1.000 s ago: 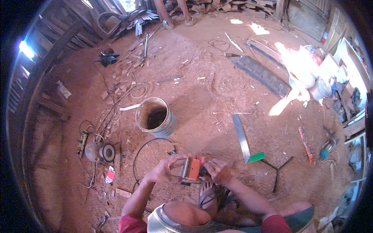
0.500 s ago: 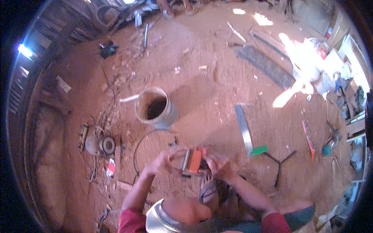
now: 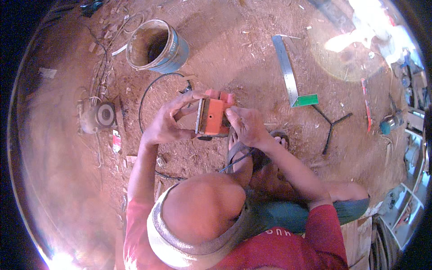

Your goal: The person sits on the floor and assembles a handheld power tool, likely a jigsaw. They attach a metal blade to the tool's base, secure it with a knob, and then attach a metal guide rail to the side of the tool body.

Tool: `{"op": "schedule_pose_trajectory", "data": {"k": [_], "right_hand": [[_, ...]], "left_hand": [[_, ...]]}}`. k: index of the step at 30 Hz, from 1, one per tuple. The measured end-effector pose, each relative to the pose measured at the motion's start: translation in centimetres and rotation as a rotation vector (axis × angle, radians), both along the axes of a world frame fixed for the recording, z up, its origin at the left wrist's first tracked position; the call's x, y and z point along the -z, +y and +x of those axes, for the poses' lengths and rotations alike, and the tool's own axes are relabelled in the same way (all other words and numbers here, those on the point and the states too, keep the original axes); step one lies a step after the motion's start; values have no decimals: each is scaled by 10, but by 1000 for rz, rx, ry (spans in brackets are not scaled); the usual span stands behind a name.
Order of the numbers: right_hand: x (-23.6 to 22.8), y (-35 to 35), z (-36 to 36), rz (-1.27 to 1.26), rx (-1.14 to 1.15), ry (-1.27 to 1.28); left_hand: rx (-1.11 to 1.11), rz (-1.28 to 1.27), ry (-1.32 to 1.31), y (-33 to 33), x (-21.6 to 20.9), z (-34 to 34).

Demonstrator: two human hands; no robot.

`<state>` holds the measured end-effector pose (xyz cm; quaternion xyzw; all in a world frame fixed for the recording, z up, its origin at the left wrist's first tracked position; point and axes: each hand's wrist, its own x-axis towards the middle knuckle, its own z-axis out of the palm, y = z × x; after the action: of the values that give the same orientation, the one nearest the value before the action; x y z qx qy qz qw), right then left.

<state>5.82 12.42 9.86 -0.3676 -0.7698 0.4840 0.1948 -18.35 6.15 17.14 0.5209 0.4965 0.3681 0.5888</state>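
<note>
An orange power tool (image 3: 214, 118), which looks like a sander, is held up above the ground between my two hands, with its flat plate edge toward the left. My left hand (image 3: 164, 121) spans the plate side, its finger at the upper edge and its thumb at the lower one. At the tool's right side my right hand (image 3: 248, 127) grips the body, thumb on the orange casing. My feet are below and behind the tool. A black cord (image 3: 234, 163) passes beside my leg; where it joins the tool is hidden.
A bucket (image 3: 176, 56) stands ahead on the left. A round-fronted machine (image 3: 96, 117) lies at far left. To the right are a metal square with green handle (image 3: 308, 100), a black three-armed wrench (image 3: 331, 124), a red strip (image 3: 366, 105) and a teal-ended tool (image 3: 391, 122). Wood scraps litter the ground.
My view has tilted down, so hands, tool and bucket sit higher in the picture. Both hands stay on the orange tool, its plate side still toward my left hand.
</note>
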Motion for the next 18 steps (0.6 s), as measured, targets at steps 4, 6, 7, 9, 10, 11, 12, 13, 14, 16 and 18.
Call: {"op": "schedule_pose_trajectory", "data": {"k": [4, 6, 7, 9, 10, 11, 12, 13, 14, 16, 18], "right_hand": [[-16, -2, 6, 6, -69, -169], [-11, -1, 9, 324, -59, -40], [-7, -1, 10, 483, -54, 24], [8, -4, 11, 505, -62, 13], [14, -6, 12, 517, -67, 8], [17, -7, 11, 499, -57, 23], [18, -9, 8, 482, -48, 39], [19, -10, 7, 464, -39, 54], [19, -10, 6, 460, -32, 66], [18, -10, 4, 453, -19, 88], [14, -8, 4, 444, -27, 84]], "left_hand": [[-64, 29, -57, -13, 11, 0], [-83, 22, -76, -16, 10, 2], [-77, 22, -93, -16, 8, 2], [-73, 9, -112, -14, 10, 2], [-76, -11, -111, -15, 12, 1], [-82, -32, -107, -16, 14, 0], [-77, -22, -92, -16, 14, 0], [-71, -12, -78, -15, 14, 1], [-69, -4, -58, -16, 13, 1], [-68, 12, -68, -17, 14, 0], [-67, 35, -73, -16, 14, 1]]}}
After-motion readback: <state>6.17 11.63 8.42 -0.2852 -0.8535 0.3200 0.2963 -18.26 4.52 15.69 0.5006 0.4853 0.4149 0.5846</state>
